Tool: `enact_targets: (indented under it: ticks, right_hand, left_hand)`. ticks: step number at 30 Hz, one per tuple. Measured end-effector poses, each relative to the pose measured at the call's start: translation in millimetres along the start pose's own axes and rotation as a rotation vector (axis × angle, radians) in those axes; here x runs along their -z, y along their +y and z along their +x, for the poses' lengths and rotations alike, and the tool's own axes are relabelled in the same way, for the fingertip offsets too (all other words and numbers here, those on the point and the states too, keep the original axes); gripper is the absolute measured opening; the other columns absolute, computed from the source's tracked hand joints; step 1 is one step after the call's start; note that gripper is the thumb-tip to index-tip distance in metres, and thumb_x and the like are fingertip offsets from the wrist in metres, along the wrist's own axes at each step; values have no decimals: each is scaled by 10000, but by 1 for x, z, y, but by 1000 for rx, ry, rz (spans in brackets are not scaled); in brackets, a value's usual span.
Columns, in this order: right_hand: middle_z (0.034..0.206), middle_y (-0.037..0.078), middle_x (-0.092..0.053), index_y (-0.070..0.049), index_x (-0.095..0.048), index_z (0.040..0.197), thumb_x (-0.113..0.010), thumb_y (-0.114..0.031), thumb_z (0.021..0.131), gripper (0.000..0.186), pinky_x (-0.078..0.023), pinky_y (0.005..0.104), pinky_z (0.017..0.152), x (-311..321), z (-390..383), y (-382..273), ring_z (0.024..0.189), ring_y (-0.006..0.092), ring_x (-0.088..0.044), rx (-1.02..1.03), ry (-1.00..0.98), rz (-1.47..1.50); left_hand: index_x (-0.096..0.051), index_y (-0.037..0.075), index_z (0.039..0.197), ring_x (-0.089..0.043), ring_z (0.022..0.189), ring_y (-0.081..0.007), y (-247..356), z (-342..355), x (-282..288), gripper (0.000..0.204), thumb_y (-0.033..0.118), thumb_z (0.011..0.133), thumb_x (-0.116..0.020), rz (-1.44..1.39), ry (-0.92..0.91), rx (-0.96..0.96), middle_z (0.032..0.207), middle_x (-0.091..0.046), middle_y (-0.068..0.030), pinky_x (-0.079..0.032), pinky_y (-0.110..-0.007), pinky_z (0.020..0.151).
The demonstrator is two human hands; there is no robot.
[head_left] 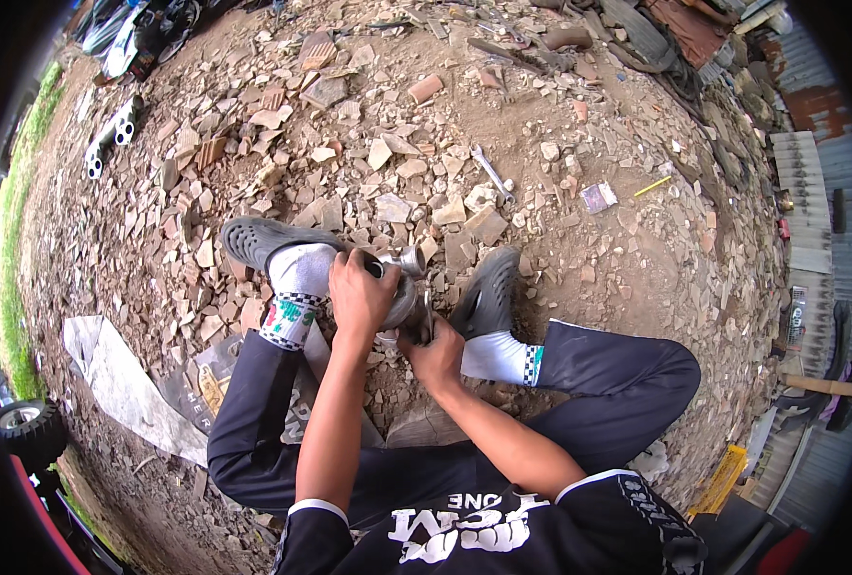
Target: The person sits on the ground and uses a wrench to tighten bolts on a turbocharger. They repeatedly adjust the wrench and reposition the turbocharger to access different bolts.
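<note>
Between my feet, low over the rubble, I hold a grey metal part (pixel 404 305) with round flanged openings, possibly an engine or pipe fitting. My left hand (pixel 359 292) is closed over its left side, the fingers wrapped round its top. Against its lower right side, my right hand (pixel 435 355) is closed, with a thin metal piece showing upright by the thumb. Whether that piece is a tool or belongs to the part, I cannot tell. A combination wrench (pixel 493 174) lies on the ground beyond my right foot.
Broken tile and stone (pixel 349 125) cover the dirt. A purple packet (pixel 598 197) and a yellow stick (pixel 653 186) lie right of the wrench. Silver twin tubes (pixel 114 139) lie far left, a pale torn sheet (pixel 124 383) near left. Corrugated metal (pixel 842 153) edges the right.
</note>
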State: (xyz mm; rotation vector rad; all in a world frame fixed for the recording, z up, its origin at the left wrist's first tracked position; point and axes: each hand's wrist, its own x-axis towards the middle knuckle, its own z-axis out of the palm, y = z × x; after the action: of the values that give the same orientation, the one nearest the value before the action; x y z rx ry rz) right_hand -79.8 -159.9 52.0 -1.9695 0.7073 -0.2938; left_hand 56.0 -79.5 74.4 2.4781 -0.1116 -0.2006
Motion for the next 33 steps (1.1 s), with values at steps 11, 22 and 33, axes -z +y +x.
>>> enact_targets:
  ticks: [11,22,33]
  right_hand:
    - [844,136,-722,-13,-689,920,-860,-135,754,268,-548,399,738,4,2,1,780,311,-721,153,-3,91]
    - [853,166,-741,-19,-698,916,-841,-150,758,250,-569,396,722,3,5,10,806,323,-746,95,-72,18]
    - [760,148,-681,-16,-646,859,-866,-199,755,304,-530,401,674,6,10,11,694,308,-674,112,-69,40]
  left_hand:
    - [-660,-101,1067,-588,1102,-479,0,-6,6,503,305,802,-795,11,91,-41,1114,-643,-305,-462,-511,1012]
    - [-651,-80,1074,-563,1164,-482,-1,-8,5,510,332,813,-799,-7,59,-15,1157,-633,-325,-431,-509,1059]
    - [-620,-93,1188,-512,1287,-513,1,-6,8,604,343,815,-807,-37,-35,34,1279,-581,-401,-389,-508,1133]
